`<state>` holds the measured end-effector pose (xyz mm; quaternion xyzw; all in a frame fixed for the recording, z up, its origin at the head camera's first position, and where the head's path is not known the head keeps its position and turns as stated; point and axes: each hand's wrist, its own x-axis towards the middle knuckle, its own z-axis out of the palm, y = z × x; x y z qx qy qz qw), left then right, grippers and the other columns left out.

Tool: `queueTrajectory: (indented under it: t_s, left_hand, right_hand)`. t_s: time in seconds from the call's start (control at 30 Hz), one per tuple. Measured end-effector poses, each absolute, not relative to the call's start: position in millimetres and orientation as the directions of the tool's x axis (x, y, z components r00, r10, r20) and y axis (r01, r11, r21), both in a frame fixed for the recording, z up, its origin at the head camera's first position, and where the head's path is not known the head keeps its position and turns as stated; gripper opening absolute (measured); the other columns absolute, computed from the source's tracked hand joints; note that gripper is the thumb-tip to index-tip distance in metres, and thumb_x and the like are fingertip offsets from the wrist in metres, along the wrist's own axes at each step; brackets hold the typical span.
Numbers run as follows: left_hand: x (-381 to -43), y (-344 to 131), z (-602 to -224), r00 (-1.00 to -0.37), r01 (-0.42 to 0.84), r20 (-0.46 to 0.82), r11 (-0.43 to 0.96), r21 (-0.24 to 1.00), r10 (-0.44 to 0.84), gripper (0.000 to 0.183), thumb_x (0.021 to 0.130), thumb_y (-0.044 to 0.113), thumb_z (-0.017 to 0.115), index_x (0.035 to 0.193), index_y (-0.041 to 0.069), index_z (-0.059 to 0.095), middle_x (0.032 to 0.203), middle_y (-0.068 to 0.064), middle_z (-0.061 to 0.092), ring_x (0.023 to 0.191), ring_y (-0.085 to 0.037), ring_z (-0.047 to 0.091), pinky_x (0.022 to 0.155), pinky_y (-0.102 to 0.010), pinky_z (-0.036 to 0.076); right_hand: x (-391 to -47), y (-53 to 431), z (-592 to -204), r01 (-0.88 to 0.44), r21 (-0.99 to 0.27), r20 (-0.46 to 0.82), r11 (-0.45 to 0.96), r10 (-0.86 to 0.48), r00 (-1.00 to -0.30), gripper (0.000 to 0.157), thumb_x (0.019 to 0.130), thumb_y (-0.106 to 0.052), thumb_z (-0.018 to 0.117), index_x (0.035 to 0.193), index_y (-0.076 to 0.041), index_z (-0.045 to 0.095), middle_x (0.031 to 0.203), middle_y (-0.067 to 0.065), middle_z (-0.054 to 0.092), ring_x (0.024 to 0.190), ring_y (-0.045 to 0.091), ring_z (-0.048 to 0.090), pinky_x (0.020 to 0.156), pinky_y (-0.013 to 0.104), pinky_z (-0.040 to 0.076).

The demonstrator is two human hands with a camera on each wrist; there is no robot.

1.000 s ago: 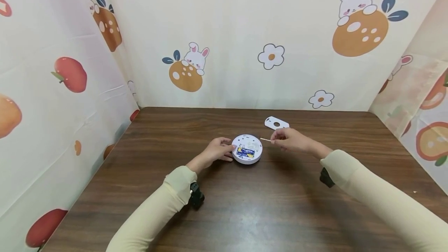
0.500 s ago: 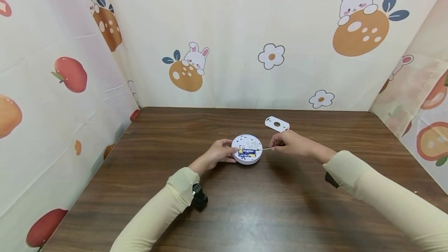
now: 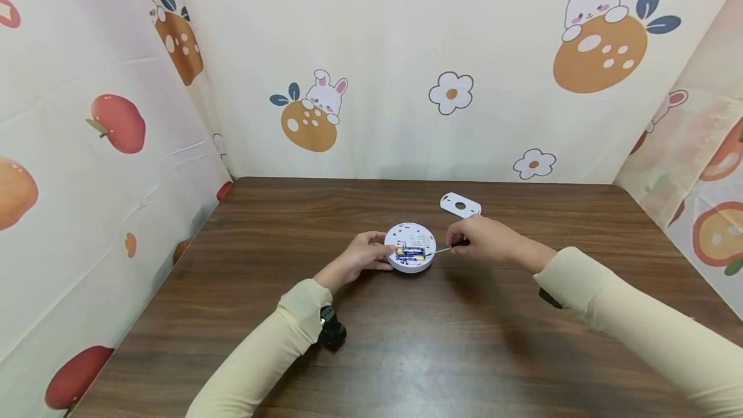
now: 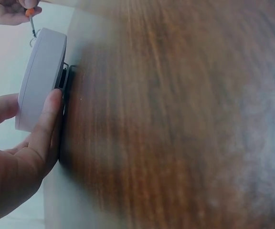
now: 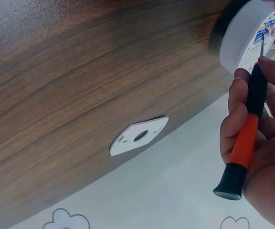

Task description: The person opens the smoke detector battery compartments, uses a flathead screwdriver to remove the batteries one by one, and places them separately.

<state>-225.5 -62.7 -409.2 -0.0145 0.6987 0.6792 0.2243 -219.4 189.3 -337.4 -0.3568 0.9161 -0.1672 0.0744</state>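
Note:
A round white smoke alarm (image 3: 411, 233) sits on the table with its back facing up. Blue and yellow batteries (image 3: 410, 253) show in its open bay. My left hand (image 3: 364, 251) grips its left rim, thumb on the upper face; in the left wrist view a finger reaches the underside edge of the alarm (image 4: 41, 78). My right hand (image 3: 486, 238) holds a screwdriver (image 5: 246, 138) with an orange and black handle. Its thin shaft (image 3: 442, 250) points left, and the tip is at the right end of the batteries. Exact contact there is too small to tell.
A white mounting plate (image 3: 460, 205) with a round hole lies just behind my right hand. The brown wooden table (image 3: 371, 366) ends at a patterned cloth backdrop (image 3: 383, 115), with more cloth on the left and right sides.
The screwdriver tip has gone from beside the alarm's right rim to the end of the batteries, as my right hand shifted slightly towards me. My left thumb has slid a little further onto the alarm.

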Motion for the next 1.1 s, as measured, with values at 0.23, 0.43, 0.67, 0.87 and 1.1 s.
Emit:
queueTrajectory:
  t_s: [0.23,0.43,0.67,0.87,1.1]
  left_hand:
    - [-224,-63,-408,-0.897,-0.332,-0.343,0.086,0.939,0.279,0.049,0.083,0.004,0.058,0.127,-0.003,0.036,0.094,-0.018,0.058,0.072,-0.018,0.060,0.070,-0.034,0.055]
    - [-223,-63,-408,-0.901,-0.321,-0.329,0.076,0.944,0.283,0.050,0.083,0.003,0.059,0.127,-0.004,0.036,0.094,-0.018,0.058,0.070,-0.018,0.059,0.069,-0.035,0.055]
    - [-224,-62,-408,-0.902,-0.322,-0.328,0.070,0.944,0.280,0.049,0.083,0.003,0.059,0.126,-0.003,0.037,0.090,-0.017,0.060,0.068,-0.017,0.060,0.069,-0.035,0.055]
    - [-225,-61,-408,-0.901,-0.323,-0.335,0.087,0.942,0.277,0.049,0.082,0.003,0.059,0.125,-0.003,0.038,0.089,-0.017,0.060,0.066,-0.017,0.059,0.068,-0.035,0.055]
    - [-226,-62,-408,-0.902,-0.330,-0.340,0.080,0.940,0.266,0.050,0.081,0.001,0.059,0.126,-0.003,0.037,0.090,-0.018,0.059,0.065,-0.018,0.059,0.066,-0.034,0.055]
  right_hand:
    - [-216,183,-330,-0.646,-0.238,-0.020,0.725,-0.669,-0.743,0.009,0.078,-0.013,0.065,0.074,-0.020,0.062,0.067,-0.014,0.054,0.059,0.003,0.047,0.052,0.021,0.043]
    - [-212,170,-317,-0.675,-0.115,-0.039,0.729,-0.682,-0.730,0.016,0.075,-0.010,0.065,0.066,-0.021,0.060,0.060,-0.014,0.048,0.056,0.005,0.041,0.048,0.020,0.038]
    - [-209,155,-309,-0.709,-0.012,-0.040,0.705,-0.709,-0.704,0.019,0.069,-0.006,0.067,0.059,-0.019,0.057,0.055,-0.012,0.044,0.052,0.007,0.037,0.043,0.020,0.034]
    - [-209,156,-312,-0.705,-0.065,-0.046,0.706,-0.708,-0.705,0.022,0.071,-0.003,0.066,0.059,-0.018,0.056,0.056,-0.011,0.045,0.053,0.007,0.038,0.045,0.020,0.034]
    - [-212,171,-327,-0.687,-0.244,-0.006,0.685,-0.709,-0.705,0.016,0.075,-0.003,0.064,0.065,-0.015,0.063,0.061,-0.008,0.055,0.053,0.004,0.043,0.047,0.018,0.040]
